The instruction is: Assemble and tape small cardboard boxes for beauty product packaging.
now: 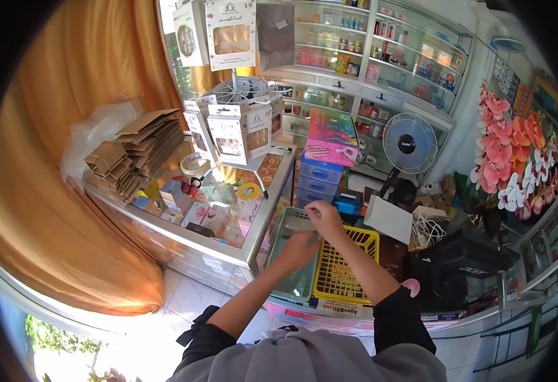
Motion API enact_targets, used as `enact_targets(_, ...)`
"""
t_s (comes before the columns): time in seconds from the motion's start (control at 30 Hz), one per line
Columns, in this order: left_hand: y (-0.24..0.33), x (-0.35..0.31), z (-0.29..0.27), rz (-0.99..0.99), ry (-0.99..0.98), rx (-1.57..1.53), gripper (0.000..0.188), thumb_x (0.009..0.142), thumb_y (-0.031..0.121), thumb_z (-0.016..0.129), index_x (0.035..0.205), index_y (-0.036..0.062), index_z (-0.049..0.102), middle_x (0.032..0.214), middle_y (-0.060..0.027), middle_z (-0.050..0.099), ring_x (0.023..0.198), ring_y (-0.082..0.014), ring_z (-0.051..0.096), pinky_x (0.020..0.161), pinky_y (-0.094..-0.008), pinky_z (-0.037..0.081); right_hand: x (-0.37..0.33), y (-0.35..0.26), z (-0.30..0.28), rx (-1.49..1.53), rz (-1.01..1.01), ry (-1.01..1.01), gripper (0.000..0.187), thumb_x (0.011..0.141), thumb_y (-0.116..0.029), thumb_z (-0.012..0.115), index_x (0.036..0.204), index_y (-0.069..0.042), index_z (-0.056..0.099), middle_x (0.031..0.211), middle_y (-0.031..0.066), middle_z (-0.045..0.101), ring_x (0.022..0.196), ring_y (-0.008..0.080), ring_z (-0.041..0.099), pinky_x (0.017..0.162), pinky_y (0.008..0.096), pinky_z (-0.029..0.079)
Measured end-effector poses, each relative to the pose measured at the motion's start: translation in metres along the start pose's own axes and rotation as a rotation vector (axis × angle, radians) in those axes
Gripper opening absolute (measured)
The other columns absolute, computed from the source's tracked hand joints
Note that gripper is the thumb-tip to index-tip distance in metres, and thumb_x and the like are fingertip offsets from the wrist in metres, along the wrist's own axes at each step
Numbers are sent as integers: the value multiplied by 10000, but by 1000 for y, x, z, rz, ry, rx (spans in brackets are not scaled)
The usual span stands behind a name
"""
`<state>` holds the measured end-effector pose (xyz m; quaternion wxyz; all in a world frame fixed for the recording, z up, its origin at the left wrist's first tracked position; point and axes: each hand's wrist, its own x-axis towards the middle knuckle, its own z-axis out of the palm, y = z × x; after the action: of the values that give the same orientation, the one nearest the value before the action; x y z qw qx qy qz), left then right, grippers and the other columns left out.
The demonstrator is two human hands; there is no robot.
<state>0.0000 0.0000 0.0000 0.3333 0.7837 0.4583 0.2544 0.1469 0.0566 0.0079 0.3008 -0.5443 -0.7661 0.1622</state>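
The translucent packet [297, 224] over the green basket's [293, 281] far end is best kept low and steady beside the left hand [300, 248] and narrowly bunched right hand [325, 220], though what either grips I cannot tell.

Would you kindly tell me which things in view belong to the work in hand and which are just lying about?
Apparently in use: left hand, right hand, green basket, clear packet.

Apparently lying about: fan, cardboard stack, scissors, flowers.
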Motion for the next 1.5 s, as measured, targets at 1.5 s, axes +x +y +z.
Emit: enact_targets(1.5, -226, -206, -541, 24, 1058, -147, 487, 1010, 326, 522, 1375, 20, 423, 1162, -208, 647, 1096, -269, 611, 941, -369, 461, 198, -471, 183, 120, -508, 145, 724, 786, -404, 787, 1289, -39, 415, 1285, 163, 477, 1188, 335, 531, 963, 396, 462)
